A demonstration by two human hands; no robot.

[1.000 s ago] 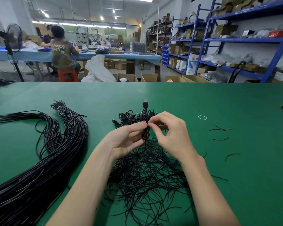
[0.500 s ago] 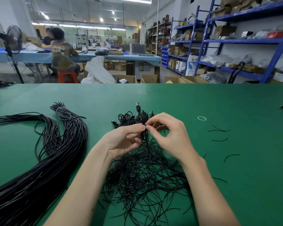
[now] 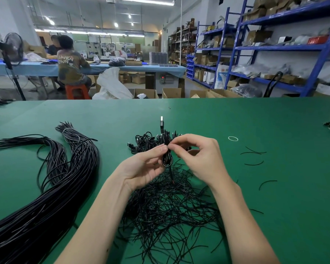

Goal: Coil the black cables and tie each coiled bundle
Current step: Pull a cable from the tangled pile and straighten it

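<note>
Your left hand (image 3: 141,166) and right hand (image 3: 200,159) pinch the small coiled black cable (image 3: 167,160) between their fingers above mid-bench (image 3: 274,206).

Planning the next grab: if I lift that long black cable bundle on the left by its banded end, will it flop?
Probably floppy: the long cable bundle already lies in curves. Only one white band shows, so strands may splay. Likely heavy, with so many cables.
</note>
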